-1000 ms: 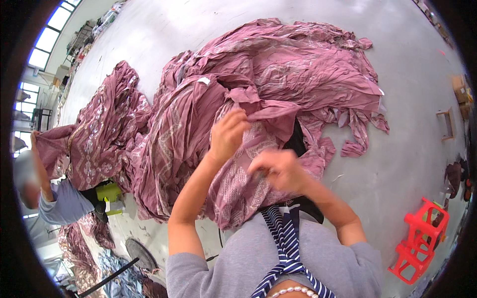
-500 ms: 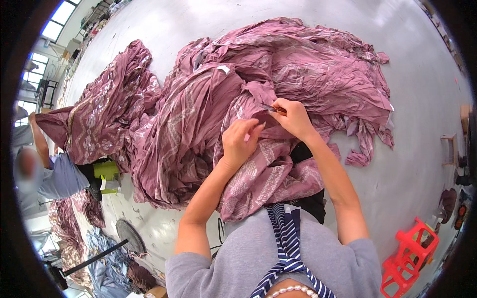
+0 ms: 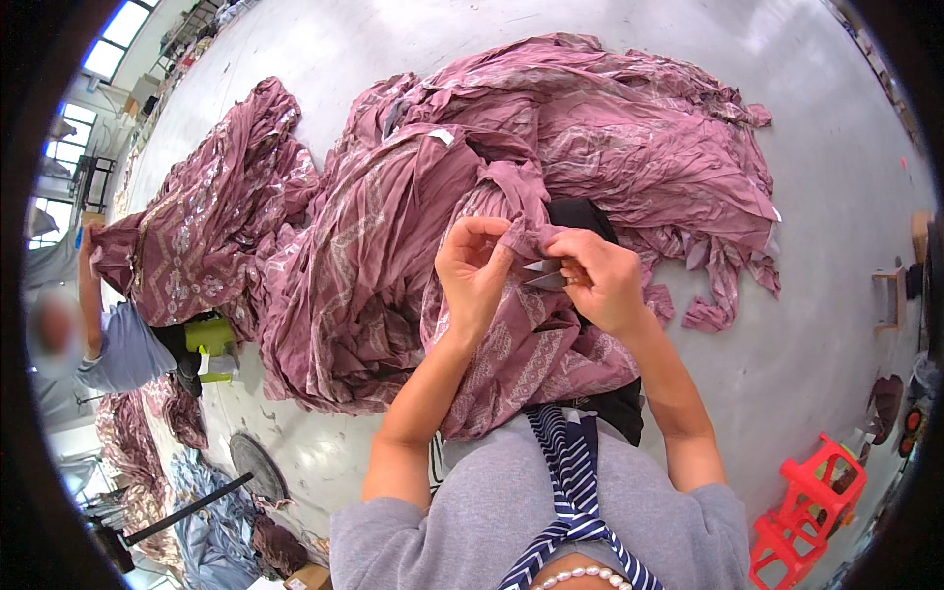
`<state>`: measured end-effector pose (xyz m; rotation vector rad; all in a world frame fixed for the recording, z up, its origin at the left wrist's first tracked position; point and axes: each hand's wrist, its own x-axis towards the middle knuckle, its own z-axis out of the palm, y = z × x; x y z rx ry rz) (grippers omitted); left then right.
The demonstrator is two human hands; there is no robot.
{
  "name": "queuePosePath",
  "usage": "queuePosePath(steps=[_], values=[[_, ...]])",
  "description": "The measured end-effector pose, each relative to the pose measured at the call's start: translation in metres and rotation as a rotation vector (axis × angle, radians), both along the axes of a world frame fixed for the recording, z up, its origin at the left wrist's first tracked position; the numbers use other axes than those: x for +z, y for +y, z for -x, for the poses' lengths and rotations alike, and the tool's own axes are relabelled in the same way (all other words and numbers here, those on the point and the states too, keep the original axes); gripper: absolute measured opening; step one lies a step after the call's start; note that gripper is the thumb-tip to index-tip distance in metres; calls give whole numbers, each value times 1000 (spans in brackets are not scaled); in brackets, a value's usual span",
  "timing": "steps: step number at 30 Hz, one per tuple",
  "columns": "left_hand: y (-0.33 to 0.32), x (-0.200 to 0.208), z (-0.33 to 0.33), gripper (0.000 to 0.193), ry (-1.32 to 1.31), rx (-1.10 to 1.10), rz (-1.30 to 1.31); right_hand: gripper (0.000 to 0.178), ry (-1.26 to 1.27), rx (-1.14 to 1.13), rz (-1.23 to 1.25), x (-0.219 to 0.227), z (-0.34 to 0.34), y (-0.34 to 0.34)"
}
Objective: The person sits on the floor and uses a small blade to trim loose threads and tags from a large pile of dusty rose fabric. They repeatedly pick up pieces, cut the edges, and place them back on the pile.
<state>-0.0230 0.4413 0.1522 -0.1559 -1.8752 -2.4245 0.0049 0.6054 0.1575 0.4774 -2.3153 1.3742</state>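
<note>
A big heap of crumpled mauve cloth (image 3: 383, 246) with pale patterned bands lies in front of me and over my lap. My left hand (image 3: 476, 270) is closed, pinching a gathered edge of this cloth between thumb and forefinger. Close beside it, my right hand (image 3: 600, 277) pinches the same edge with its fingertips. Tucked in the right hand is a pair of thread snips (image 3: 539, 274), whose two pointed metal blades stick out apart toward the left hand. Their handle is hidden by my fingers.
At the left another person (image 3: 128, 344) holds up an end of mauve cloth near a green stool (image 3: 211, 344). A red plastic stool (image 3: 811, 497) stands at lower right. A round black base with a pole (image 3: 258, 470) and blue-grey cloth (image 3: 206, 521) are at lower left.
My left hand has moved up to the cloth edge and pinches it. My right hand has come down slightly, its snips now lower with blades apart. The other person's raised hand has shifted right.
</note>
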Motion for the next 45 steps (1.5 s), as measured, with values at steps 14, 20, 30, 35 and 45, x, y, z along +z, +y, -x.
queuePosePath(steps=[14, 20, 30, 35, 45], values=[[8, 14, -11, 11, -88, -95, -163, 23, -99, -136, 108, 23, -7, 0], [10, 16, -13, 10, -105, -142, -195, 22, 12, -179, 40, 18, -4, 2], [7, 20, -7, 13, -72, -60, -151, 39, 38, -111, -3, 7, 0, 3], [-1, 24, 4, 20, 62, 16, 64, 25, -73, -150, 78, 22, -1, 8], [-18, 29, 18, 23, -86, -375, 213, 21, -250, 3, 125, 31, 5, 26]])
